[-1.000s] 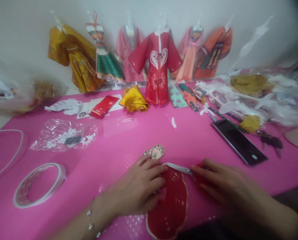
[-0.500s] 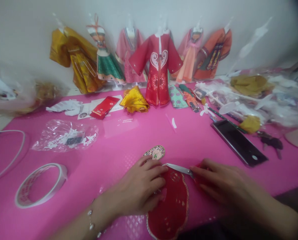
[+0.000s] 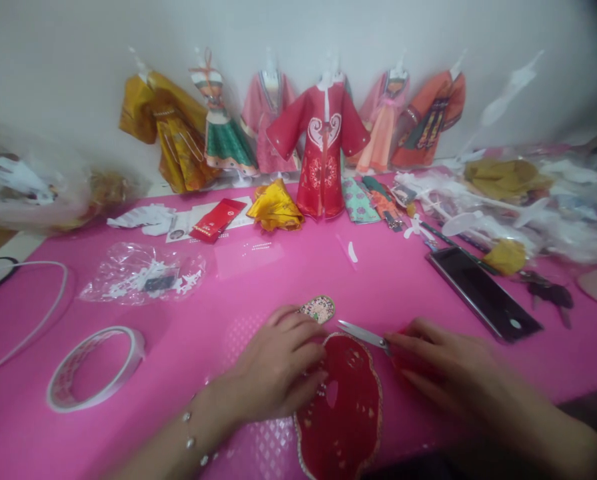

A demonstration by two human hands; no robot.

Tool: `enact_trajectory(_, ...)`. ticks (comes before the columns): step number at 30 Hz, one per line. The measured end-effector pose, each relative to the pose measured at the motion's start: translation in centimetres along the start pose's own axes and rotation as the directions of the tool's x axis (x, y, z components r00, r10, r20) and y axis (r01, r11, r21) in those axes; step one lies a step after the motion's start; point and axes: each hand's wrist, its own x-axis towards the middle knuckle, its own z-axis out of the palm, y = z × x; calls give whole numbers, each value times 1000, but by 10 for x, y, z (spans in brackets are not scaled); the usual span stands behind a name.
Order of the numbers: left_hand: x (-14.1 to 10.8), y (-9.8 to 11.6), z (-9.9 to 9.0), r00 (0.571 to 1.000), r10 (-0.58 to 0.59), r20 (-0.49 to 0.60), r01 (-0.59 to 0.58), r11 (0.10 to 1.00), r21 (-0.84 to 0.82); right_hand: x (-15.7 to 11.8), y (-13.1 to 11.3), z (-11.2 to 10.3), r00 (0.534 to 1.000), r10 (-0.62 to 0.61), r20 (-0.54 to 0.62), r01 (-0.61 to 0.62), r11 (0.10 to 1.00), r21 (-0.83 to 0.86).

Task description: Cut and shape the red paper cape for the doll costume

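A red fabric piece with a pale patterned edge lies near the front of the pink table. My left hand rests over its left side, fingers curled onto the cloth. Just beyond those fingertips is a small beaded, rounded piece. My right hand holds red-handled scissors, whose blades point left above the top edge of the red fabric and look closed. What my left fingers pinch, if anything, is hard to make out.
A tape roll lies at left, with a clear bag of white parts behind it. At right are a phone and keys. Dressed dolls, such as one in a red robe, line the wall.
The scissor blades have come off the fabric's top edge and now sit slightly above it. More of the red piece shows beside my left hand. The view has shifted slightly.
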Motion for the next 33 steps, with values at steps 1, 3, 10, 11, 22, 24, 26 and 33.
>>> enact_trajectory(1,-2,-3,0,996,-36,-81,36,999,1,2,-1,0,999,13,32,-13,1000,9)
enact_trajectory(3,-5,-8,-1,971,-131,-199,130,991,-18,5,-4,1,992,33,122,-37,999,28)
enact_trajectory(10,-4,-14,-1,953,-280,-118,269,957,-107,22,-13,-1,985,44,169,-51,998,39)
enact_trajectory(11,-3,-13,0,955,-278,-105,267,958,-105,25,-15,-2,984,39,172,-46,998,36)
enact_trajectory(22,-6,-12,2,962,-265,-71,263,964,-42,46,-21,-10,974,19,225,-12,999,-35)
enact_trajectory(24,-6,-12,2,961,-269,-70,266,963,-41,48,-20,-9,972,20,236,-9,999,-46)
enact_trajectory(26,-6,-12,2,960,-270,-69,268,963,-37,49,-19,-9,971,19,240,-7,999,-53)
enact_trajectory(33,-5,-12,2,959,-274,-70,272,962,-29,51,-17,-8,972,-4,235,17,998,-54)
